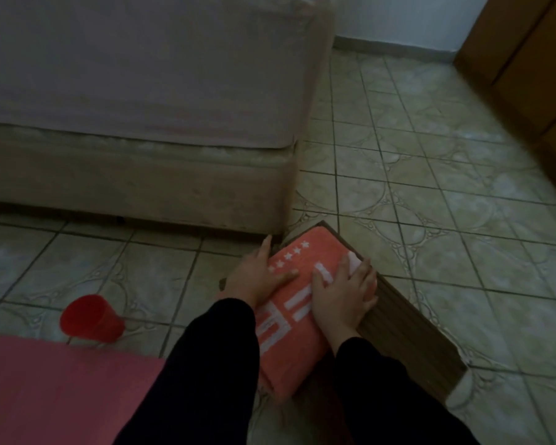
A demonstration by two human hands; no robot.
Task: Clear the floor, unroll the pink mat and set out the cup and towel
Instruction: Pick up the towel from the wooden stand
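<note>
Both hands, left hand (pixel 257 277) and right hand (pixel 341 297), press flat-fingered on the folded towel (pixel 289 319), which lies on a brown board (pixel 408 335) right of the pink mat (pixel 61 390). The red cup (pixel 92 319) stands tilted near the mat's far edge; I think a stray sleeve could tip it.

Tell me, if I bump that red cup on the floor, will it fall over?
Probably. The red cup looks like thin plastic, so likely light. It already appears tilted on the tiled floor beside the pink mat. Being round, it would probably roll in a curve.
</note>
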